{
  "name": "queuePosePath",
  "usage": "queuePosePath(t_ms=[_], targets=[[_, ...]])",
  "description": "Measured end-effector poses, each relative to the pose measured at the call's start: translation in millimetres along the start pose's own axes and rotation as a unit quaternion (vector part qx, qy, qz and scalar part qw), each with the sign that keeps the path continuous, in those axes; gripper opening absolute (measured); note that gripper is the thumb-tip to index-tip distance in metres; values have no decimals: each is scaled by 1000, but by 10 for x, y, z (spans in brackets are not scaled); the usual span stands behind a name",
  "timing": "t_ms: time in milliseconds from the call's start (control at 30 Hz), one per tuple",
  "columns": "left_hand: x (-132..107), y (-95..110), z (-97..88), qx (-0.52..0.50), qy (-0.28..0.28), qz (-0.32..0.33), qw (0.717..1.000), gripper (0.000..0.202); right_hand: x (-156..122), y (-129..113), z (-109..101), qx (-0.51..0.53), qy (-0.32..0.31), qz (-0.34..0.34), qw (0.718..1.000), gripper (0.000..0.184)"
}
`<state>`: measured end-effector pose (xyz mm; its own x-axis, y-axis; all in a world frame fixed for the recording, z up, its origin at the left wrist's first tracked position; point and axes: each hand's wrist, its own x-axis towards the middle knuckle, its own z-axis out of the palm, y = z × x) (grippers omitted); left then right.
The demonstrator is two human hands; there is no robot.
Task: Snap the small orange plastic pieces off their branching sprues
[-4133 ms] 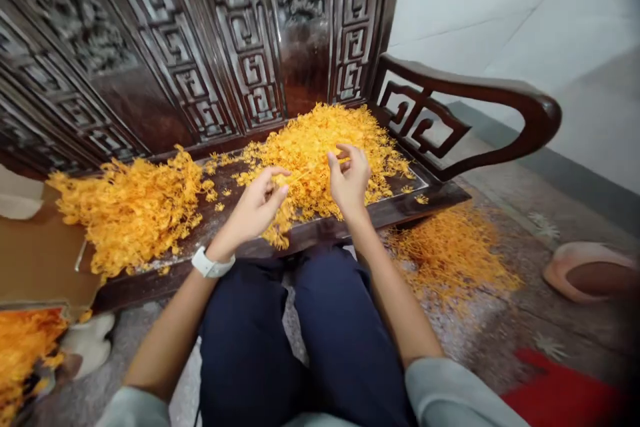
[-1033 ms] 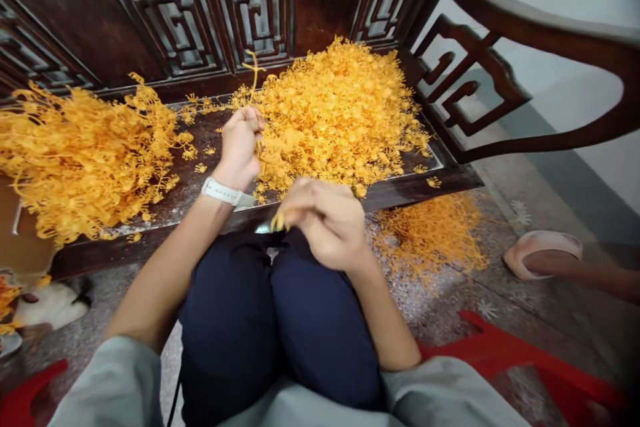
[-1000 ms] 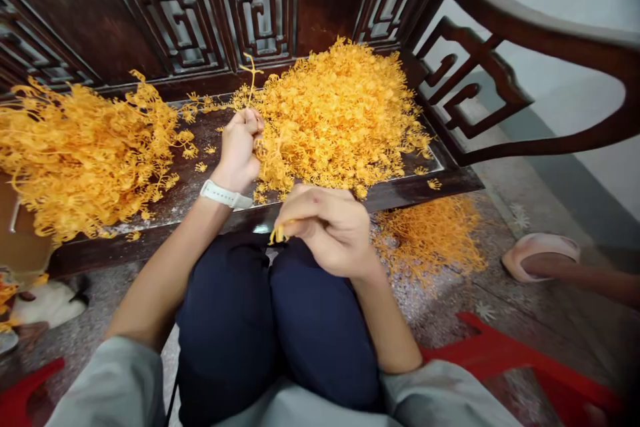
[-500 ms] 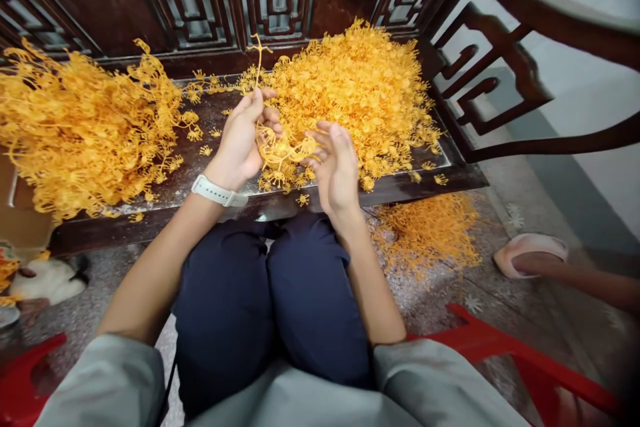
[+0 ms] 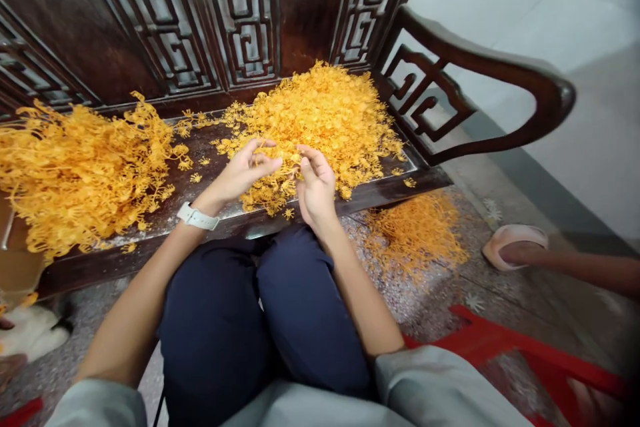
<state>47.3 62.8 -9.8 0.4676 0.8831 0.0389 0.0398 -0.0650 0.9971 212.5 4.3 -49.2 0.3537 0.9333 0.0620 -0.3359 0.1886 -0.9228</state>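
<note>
My left hand (image 5: pixel 243 172), with a white watch (image 5: pixel 197 217) on its wrist, and my right hand (image 5: pixel 316 185) meet at the front edge of a big heap of small orange plastic pieces (image 5: pixel 325 117) on a dark wooden bench seat (image 5: pixel 165 210). Both hands have their fingers curled in a pinch on a small orange sprig (image 5: pixel 286 163) that lies between them, low over the heap. A second heap of longer, branching orange sprigs (image 5: pixel 75 163) sits on the seat to the left of my left hand.
Carved bench back (image 5: pixel 240 13) behind the heaps, curved armrest (image 5: pixel 480 67) to the right. More orange bits lie on the floor (image 5: pixel 415 233). Another person's foot in a pink slipper (image 5: pixel 510 247) is at the right. A red plastic stool (image 5: pixel 500 347) is under me.
Half a second ago my left hand held a tall sprig upright and my right hand was open beside it. Now both hands are lower, pinched together at the heap's edge.
</note>
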Motion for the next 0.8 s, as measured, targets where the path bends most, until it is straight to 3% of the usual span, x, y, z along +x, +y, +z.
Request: queuePosePath(t_ms=[67, 233, 300, 433, 600, 800], targets=[[-36, 16, -26, 39, -35, -1, 999, 53, -26, -54, 4, 48, 16, 18, 999, 31], [-120, 137, -25, 108, -56, 3, 993, 46, -105, -143, -9, 88, 15, 102, 991, 25], [-163, 163, -33, 110, -81, -22, 990, 44, -107, -143, -30, 76, 8, 95, 993, 34], [-237, 158, -89, 93, -57, -19, 994, 45, -82, -137, -87, 39, -36, 54, 997, 47], [-309, 170, -114, 102, -84, -43, 990, 46, -95, -193, -140, -3, -111, 36, 993, 48], [-363, 224, -87, 127, -71, -19, 989, 41, -100, -229, -246, -20, -120, 16, 992, 47]])
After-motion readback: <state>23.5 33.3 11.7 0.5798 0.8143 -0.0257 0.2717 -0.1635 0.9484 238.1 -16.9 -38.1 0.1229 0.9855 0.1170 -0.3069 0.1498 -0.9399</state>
